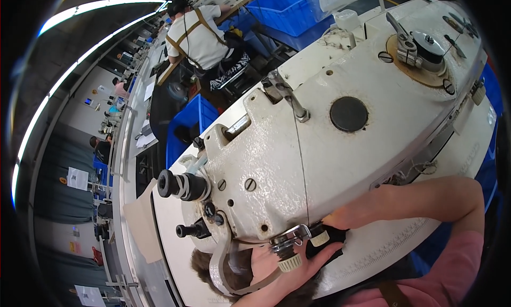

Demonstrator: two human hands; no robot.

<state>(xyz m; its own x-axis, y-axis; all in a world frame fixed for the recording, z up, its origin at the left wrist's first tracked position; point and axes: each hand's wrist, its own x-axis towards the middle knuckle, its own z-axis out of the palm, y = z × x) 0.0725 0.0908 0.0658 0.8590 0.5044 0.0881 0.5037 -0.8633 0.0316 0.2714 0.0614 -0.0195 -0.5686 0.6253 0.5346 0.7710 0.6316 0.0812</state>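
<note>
A white industrial sewing machine (277, 163), with thread running down to tension knobs (290, 262), takes up most of the view. At the bottom centre my left hand (279, 272) lies on brown fur material (202, 267), thumb stretched to the right and fingers flat, partly hidden behind the knobs and a metal lever. A small dark piece (332, 243) shows beside that thumb. My right hand (351, 211) reaches in from the right beneath the machine head, near the knobs and the dark piece; its fingertips are hidden behind the machine.
The pale machine table (394, 254) has a ruler edge. A beige sheet (141, 224) lies at left beside a long bench (125, 147). Blue bins (282, 9) stand behind the machine. A co-worker (197, 41) in a white shirt sits at the back, other people farther off.
</note>
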